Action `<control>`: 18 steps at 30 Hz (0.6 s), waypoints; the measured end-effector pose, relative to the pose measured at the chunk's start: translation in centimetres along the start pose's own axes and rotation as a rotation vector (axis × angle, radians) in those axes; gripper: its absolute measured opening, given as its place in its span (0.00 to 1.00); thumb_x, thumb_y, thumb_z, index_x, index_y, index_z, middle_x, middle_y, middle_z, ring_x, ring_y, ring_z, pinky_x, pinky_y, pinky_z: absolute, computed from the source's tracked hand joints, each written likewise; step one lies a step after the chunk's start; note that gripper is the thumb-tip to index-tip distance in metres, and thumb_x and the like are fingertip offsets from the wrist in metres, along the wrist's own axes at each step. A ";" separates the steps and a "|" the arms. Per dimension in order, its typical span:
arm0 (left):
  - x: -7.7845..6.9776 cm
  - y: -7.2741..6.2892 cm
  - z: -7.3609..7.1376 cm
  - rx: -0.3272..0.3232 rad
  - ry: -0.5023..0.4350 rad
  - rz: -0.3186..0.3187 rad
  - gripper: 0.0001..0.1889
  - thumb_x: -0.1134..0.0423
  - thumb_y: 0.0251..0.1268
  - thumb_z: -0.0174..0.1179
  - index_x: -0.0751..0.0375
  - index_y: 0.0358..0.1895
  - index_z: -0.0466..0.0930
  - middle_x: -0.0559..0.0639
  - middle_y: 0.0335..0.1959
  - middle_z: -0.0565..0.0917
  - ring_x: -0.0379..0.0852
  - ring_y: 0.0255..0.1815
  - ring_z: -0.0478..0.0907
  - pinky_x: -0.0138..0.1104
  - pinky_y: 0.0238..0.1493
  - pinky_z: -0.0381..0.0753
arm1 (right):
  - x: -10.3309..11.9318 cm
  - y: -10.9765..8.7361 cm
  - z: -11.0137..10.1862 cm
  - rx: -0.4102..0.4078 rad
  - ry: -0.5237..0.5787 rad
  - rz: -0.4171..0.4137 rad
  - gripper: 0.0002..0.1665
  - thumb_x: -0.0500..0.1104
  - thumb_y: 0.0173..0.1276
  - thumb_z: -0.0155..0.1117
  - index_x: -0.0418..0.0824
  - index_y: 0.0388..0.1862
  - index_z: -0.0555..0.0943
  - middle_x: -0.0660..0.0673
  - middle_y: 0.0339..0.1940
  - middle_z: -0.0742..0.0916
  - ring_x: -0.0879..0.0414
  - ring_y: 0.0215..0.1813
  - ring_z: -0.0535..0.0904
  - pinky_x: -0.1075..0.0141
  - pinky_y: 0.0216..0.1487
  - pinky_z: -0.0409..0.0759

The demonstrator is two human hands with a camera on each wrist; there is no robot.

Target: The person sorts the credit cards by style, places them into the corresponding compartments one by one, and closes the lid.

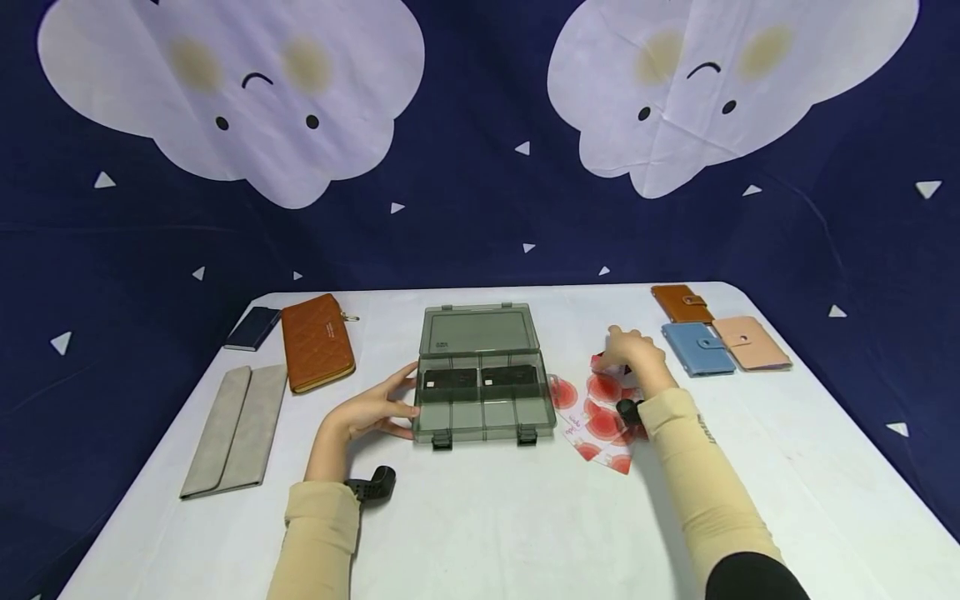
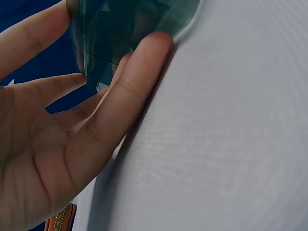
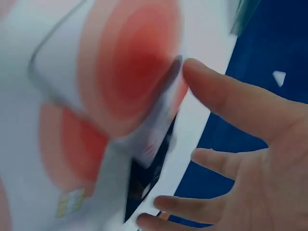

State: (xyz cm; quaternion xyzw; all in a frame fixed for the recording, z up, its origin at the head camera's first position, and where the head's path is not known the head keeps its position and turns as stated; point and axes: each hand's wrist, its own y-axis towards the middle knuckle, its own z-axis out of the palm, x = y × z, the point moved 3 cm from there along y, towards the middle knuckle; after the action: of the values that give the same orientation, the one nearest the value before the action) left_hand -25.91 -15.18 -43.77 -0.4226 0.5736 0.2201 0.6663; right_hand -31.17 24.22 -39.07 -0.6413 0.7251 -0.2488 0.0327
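Note:
A translucent green-grey compartment box [image 1: 480,417] stands with its lid [image 1: 478,330] raised. Two black flat pieces [image 1: 450,380] lie in its upper compartments. My left hand [image 1: 375,408] rests its extended fingers against the box's left side; in the left wrist view the thumb [image 2: 139,72] lies along its lower edge. On the box's right are several white cards with red circles [image 1: 603,425], overlapping. My right hand [image 1: 636,354] reaches over their far end with spread fingers. In the right wrist view its thumb [image 3: 216,91] is right at a card's edge, beside a dark card [image 3: 149,180].
At the left are a grey folder [image 1: 234,433], a brown quilted zip wallet [image 1: 317,343] and a dark navy booklet [image 1: 253,328]. Brown [image 1: 681,303], blue [image 1: 697,348] and pink-beige [image 1: 752,343] card holders lie at the right. A navy cloud-print curtain [image 1: 480,167] hangs behind the table.

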 end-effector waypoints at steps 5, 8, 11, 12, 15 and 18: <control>0.0 -0.1 0.0 0.003 -0.006 0.002 0.47 0.72 0.60 0.56 0.50 0.74 0.33 0.64 0.72 0.37 0.49 0.43 0.76 0.48 0.43 0.83 | -1.1 0.4 0.3 0.030 0.008 0.086 0.57 0.53 0.53 0.68 0.33 0.71 0.47 0.20 0.64 0.60 0.26 0.62 0.57 0.36 0.56 0.66; 0.1 -0.1 0.1 0.011 -0.014 0.005 0.47 0.72 0.60 0.56 0.50 0.74 0.32 0.64 0.72 0.36 0.50 0.44 0.75 0.48 0.43 0.83 | -1.3 0.8 0.2 0.027 0.035 0.111 0.60 0.53 0.50 0.71 0.36 0.72 0.46 0.19 0.63 0.58 0.25 0.62 0.55 0.35 0.55 0.65; 0.1 -0.1 0.1 0.017 -0.020 0.009 0.47 0.72 0.60 0.56 0.50 0.74 0.32 0.64 0.72 0.36 0.51 0.46 0.75 0.48 0.44 0.82 | -1.5 1.0 0.1 0.029 0.056 0.131 0.63 0.54 0.47 0.73 0.38 0.73 0.46 0.18 0.64 0.56 0.25 0.62 0.54 0.35 0.54 0.64; 0.1 -0.1 0.1 0.017 -0.019 0.009 0.47 0.72 0.61 0.56 0.50 0.74 0.32 0.64 0.72 0.36 0.52 0.46 0.75 0.48 0.44 0.82 | -1.6 1.1 0.1 0.033 0.063 0.134 0.64 0.55 0.46 0.74 0.38 0.72 0.45 0.18 0.64 0.55 0.25 0.62 0.53 0.35 0.55 0.64; 0.0 -0.1 0.0 0.016 -0.015 0.008 0.47 0.72 0.61 0.56 0.50 0.74 0.32 0.64 0.72 0.36 0.53 0.48 0.74 0.48 0.44 0.82 | -1.8 1.4 0.0 0.039 0.068 0.104 0.62 0.54 0.46 0.74 0.31 0.70 0.49 0.16 0.64 0.52 0.24 0.62 0.52 0.35 0.59 0.62; 0.0 -0.1 0.0 0.011 -0.011 0.006 0.47 0.72 0.61 0.56 0.49 0.74 0.33 0.64 0.72 0.37 0.54 0.48 0.74 0.48 0.43 0.83 | -1.8 1.9 0.0 0.024 0.072 0.046 0.57 0.52 0.47 0.73 0.23 0.65 0.55 0.15 0.63 0.51 0.21 0.62 0.51 0.36 0.62 0.59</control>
State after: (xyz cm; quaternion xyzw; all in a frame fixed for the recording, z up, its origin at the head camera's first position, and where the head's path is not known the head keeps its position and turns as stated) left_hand -25.87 -15.23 -43.75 -0.4159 0.5723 0.2216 0.6711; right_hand -32.58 26.05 -40.30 -0.6147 0.7373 -0.2795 0.0201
